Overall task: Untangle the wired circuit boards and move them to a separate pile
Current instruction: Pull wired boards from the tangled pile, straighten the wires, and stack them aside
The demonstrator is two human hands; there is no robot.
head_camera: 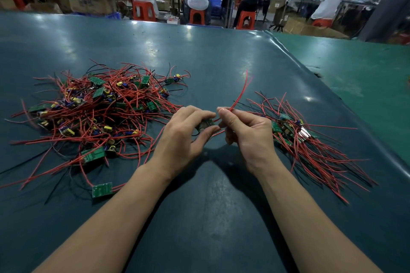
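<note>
Item in hand: one small green circuit board [205, 125], held just above the table [221, 55] at the centre of the view. The left hand [184, 133] pinches it between thumb and fingers. The right hand [241, 128], at the board's 3 o'clock, pinches the board's red wires [240, 93], which rise free toward 1 o'clock. No strand can be seen running from the held board back to either heap, though the fingers hide part of it; it appears to be freed or nearly so.

Source heap: tangled pile [99, 108], at 9 to 10 o'clock of the hands. Many green boards with yellow and blue components, with red and black leads crossing one another in all directions. Clearly the larger stock. One stray board [102, 190] lies at its 6 o'clock edge, trailing a wire into the heap.

Destination heap: sorted pile [310, 144], at 3 to 4 o'clock of the hands, just beside the right wrist. Fewer boards, leads lying roughly parallel and fanning toward 4 o'clock.

Progress, by estimate: well under half moved. Remaining: set the held board on the sorted pile, then work through most of the tangled pile.
</note>
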